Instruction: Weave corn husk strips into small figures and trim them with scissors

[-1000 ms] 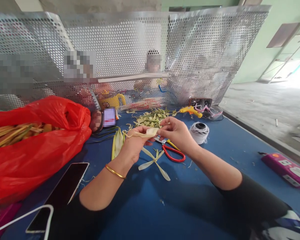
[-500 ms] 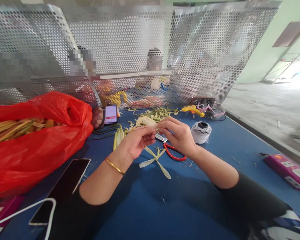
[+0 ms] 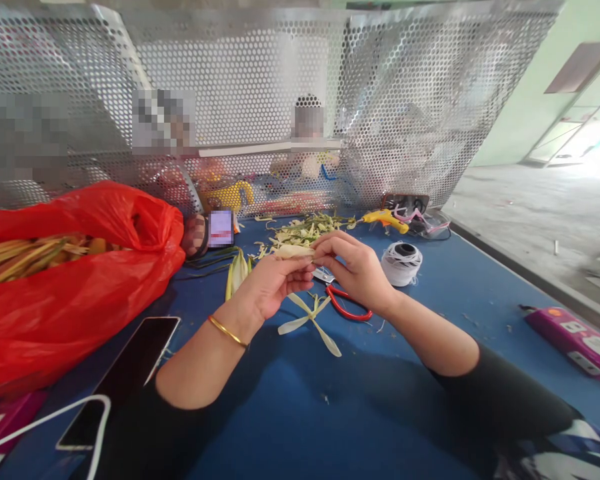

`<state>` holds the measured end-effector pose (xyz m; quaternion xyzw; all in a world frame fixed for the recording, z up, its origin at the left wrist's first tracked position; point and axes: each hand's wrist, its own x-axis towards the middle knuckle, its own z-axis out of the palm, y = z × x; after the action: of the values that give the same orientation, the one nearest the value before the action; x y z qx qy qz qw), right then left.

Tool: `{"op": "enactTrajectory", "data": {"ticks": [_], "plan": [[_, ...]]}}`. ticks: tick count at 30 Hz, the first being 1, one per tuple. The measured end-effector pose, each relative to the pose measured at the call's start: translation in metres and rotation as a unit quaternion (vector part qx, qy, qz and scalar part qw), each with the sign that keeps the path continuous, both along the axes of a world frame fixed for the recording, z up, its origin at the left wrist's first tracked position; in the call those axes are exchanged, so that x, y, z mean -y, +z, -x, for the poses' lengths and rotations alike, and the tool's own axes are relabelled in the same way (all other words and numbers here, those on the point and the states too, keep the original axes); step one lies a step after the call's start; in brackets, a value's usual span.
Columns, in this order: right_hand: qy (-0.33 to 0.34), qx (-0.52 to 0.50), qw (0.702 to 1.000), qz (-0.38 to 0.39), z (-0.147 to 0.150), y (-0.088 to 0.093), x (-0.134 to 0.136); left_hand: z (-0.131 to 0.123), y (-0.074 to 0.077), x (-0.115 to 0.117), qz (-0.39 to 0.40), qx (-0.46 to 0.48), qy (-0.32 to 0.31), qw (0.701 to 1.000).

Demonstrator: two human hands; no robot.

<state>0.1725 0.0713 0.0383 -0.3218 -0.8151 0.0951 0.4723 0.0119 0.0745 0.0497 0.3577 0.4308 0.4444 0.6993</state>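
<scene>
Between my two hands is a pale strip of dried husk (image 3: 294,251). My left hand (image 3: 280,283), a gold bangle on its wrist, pinches the strip with thumb and fingers. My right hand (image 3: 353,267) grips its other end with bent fingertips; the exact hold there is partly hidden. Below them on the blue table lies a cross-shaped piece made of pale husk strips (image 3: 313,317). Red-handled scissors (image 3: 350,308) lie under my right hand, their blades partly covered. A bundle of husk leaves (image 3: 239,272) rests beyond my left wrist.
Behind my hands lies a heap of husk scraps (image 3: 307,229). To the right are a white spool of string (image 3: 403,265), a yellow glue gun (image 3: 386,219) and a purple power strip (image 3: 575,340). A red plastic bag (image 3: 80,313) and a phone (image 3: 125,373) occupy the left; a perforated metal screen (image 3: 240,87) stands behind.
The pale strip has been lowered and flattened, uncovering more of the scrap heap behind it. Both hands stay in nearly the same place, still gripping it.
</scene>
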Motion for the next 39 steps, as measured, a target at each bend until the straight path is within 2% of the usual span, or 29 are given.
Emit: {"op": "enactTrajectory", "data": {"ticks": [4,7,9,18,26,33,39], "plan": [[-0.050,0.003,0.996,0.081,0.002,0.003,0.002,-0.004,-0.004,0.001,-0.103,-0.066,0.042,0.992],[-0.090,-0.002,0.987,0.134,0.004,0.003,0.003,-0.006,-0.007,0.001,-0.137,-0.082,0.055,0.986],[-0.099,-0.020,0.985,0.142,0.005,0.002,0.003,-0.007,-0.008,0.001,-0.143,-0.085,0.063,0.984],[-0.100,-0.102,0.977,0.159,0.006,-0.005,0.001,-0.009,-0.009,0.004,-0.158,-0.079,0.057,0.983],[-0.045,-0.174,0.960,0.216,0.005,-0.005,-0.002,-0.006,-0.010,0.002,-0.154,-0.109,0.056,0.980],[-0.026,-0.186,0.960,0.206,0.005,-0.002,-0.002,-0.003,-0.005,0.002,-0.140,-0.123,0.052,0.981],[-0.005,-0.088,0.992,0.088,0.003,0.002,0.000,0.001,-0.001,0.002,-0.036,-0.035,0.007,0.999]]}}
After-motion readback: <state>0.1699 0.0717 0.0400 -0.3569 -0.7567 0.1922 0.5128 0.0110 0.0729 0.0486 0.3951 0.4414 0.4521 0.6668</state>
